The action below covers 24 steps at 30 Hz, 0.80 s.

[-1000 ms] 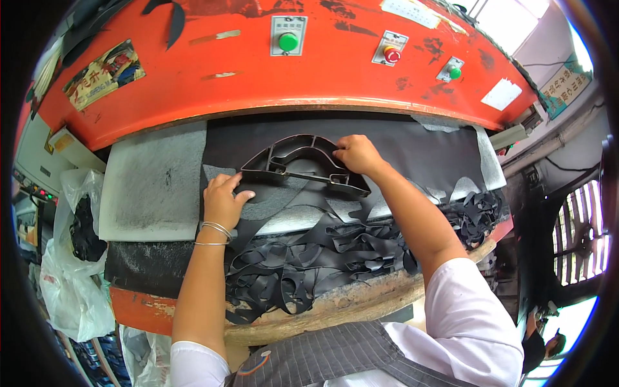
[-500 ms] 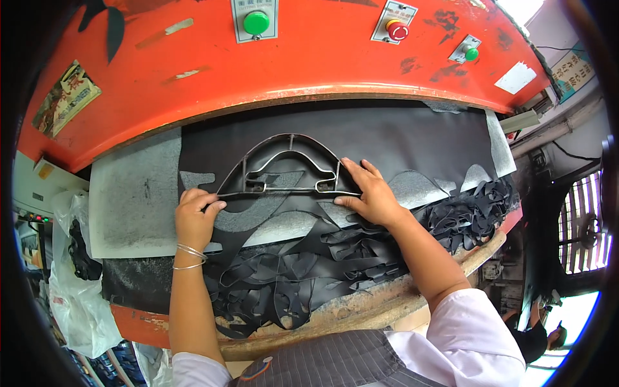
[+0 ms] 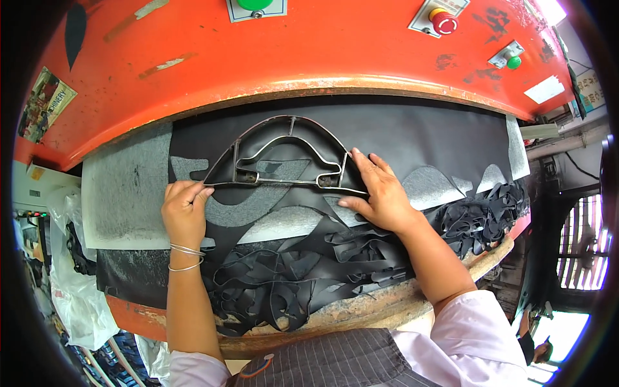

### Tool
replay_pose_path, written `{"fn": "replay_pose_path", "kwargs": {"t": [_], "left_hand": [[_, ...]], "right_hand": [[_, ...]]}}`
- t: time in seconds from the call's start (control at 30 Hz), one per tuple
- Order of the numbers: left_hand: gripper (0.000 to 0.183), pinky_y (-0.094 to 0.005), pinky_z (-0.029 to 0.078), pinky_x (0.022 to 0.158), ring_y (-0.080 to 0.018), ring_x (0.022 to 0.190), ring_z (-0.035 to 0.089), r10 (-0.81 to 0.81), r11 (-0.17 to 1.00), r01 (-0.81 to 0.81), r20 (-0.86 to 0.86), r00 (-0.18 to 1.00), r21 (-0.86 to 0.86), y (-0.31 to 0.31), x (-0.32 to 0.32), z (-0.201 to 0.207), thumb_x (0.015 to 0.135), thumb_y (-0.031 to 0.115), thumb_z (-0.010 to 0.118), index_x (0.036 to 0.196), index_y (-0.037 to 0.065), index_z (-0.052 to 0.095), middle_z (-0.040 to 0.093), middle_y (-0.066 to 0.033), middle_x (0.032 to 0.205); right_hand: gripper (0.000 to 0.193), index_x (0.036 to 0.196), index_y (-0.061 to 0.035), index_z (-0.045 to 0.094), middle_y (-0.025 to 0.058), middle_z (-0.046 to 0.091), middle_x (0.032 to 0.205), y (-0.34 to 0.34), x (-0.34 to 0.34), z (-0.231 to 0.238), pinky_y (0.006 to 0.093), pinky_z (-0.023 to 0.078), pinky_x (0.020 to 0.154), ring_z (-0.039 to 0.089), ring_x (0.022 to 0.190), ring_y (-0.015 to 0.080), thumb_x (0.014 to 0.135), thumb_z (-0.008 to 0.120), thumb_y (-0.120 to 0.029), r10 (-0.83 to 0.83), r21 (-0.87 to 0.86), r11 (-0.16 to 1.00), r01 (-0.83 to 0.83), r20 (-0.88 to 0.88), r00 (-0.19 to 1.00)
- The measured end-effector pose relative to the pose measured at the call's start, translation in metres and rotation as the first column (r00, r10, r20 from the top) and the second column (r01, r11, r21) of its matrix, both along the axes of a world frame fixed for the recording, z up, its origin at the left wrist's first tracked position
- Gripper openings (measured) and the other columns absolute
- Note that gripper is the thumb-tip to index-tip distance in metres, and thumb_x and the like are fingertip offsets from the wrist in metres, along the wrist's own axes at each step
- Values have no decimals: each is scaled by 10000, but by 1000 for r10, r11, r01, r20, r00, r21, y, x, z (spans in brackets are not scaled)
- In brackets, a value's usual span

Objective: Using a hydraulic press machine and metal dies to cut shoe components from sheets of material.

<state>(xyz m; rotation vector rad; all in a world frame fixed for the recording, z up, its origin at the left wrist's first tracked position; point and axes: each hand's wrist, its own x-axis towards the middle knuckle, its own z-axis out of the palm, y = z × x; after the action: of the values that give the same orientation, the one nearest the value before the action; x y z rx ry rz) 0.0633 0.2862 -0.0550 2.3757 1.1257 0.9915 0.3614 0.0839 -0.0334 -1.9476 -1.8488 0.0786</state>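
A bow-shaped metal cutting die (image 3: 288,183) with an arched outer edge and a curved inner edge lies across a black leather-like sheet (image 3: 419,129). Its left tip is pinched between the thumb and fingers of my left hand (image 3: 182,213). Around the right end my right hand (image 3: 385,198) is closed, fingers along the outer edge and thumb near the lower bar. Cut-out gaps in the black sheet show grey fibrous material (image 3: 242,206) under and below the die.
Tangled black offcuts (image 3: 277,277) lie along the near edge. A grey-white sheet (image 3: 126,200) extends to the left. The red machine beam (image 3: 258,58) spans the far side, carrying a red button (image 3: 445,22) and green ones. A plastic bag (image 3: 77,290) hangs at left.
The view has shifted, so the red beam's buttons appear higher and farther apart. Both hands keep their hold on the die's ends, and it stays nearly in place on the sheet.
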Motion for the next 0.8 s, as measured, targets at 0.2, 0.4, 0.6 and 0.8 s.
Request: {"fn": "replay_pose_path", "kwargs": {"t": [0.2, 0.4, 0.6, 0.8], "left_hand": [[140, -338, 469, 706, -241, 771, 585, -9, 1000, 9, 0, 1000, -10, -1, 0, -2, 715, 63, 767, 824, -1, 709, 643, -87, 790], [146, -335, 476, 692, -238, 764, 586, -6, 1000, 6, 26, 1000, -10, -1, -1, -2, 701, 62, 775, 819, 0, 714, 650, -84, 788], [139, -332, 481, 685, -236, 760, 593, -11, 1000, 11, 45, 999, 0, 1, 0, 0, 703, 57, 774, 809, -6, 711, 655, -86, 788], [134, -330, 484, 690, -234, 766, 598, -4, 1000, 4, 32, 999, 3, 1, 1, 3, 700, 58, 775, 795, -9, 709, 659, -88, 787]], "right_hand": [[843, 1404, 63, 326, 234, 522, 1328, -4, 3, -5, 488, 353, 1079, 533, 1201, 362, 775, 755, -297, 43, -20, 999, -42, 25, 999], [819, 1372, 75, 402, 257, 579, 1237, -5, -4, -8, 480, 394, 1042, 563, 1131, 425, 737, 789, -267, 30, 50, 998, -30, 2, 1000], [760, 1332, 70, 429, 233, 555, 1288, -2, -3, -7, 478, 427, 1025, 584, 1133, 368, 744, 787, -252, 29, 79, 996, -31, 25, 999], [728, 1328, 51, 438, 229, 555, 1290, 2, -3, -1, 476, 417, 1035, 576, 1139, 375, 753, 775, -244, -3, 48, 999, 2, 10, 1000]]}}
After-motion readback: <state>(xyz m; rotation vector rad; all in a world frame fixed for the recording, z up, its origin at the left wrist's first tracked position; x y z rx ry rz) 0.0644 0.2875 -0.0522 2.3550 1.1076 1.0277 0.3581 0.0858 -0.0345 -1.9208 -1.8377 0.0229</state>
